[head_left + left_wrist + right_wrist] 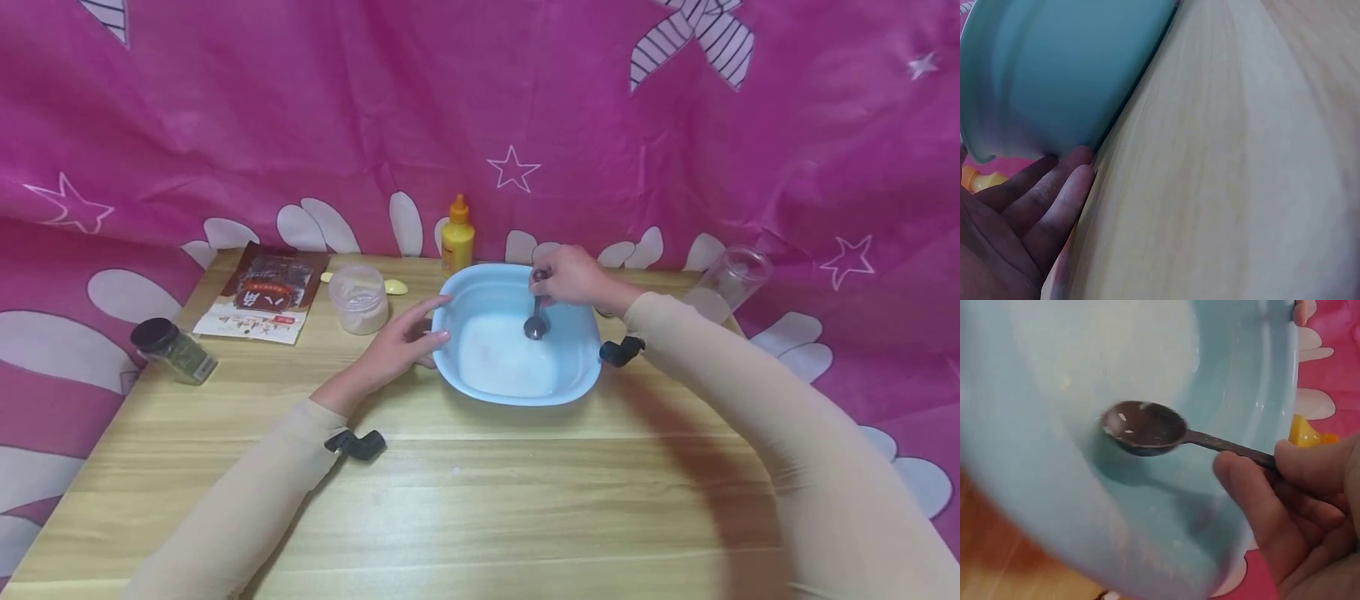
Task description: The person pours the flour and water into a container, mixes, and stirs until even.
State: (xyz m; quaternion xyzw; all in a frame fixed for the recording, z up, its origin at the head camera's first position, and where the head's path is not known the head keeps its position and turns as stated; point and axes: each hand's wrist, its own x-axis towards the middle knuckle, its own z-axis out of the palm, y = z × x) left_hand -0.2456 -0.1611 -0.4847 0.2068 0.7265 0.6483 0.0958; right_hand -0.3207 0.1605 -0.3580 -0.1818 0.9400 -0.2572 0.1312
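On the table the basin sits centre, the bottle just behind it. Left of the basin stands a lidded tub, then a packet, with a jar lying farthest left. A cup lies at the right edge. The spoon is in the basin.

Right hand: pinches a dark spoon over the blue basin.
Left hand: fingers straight against the basin's left rim.
Yellow bottle: just behind the basin, on the desk.
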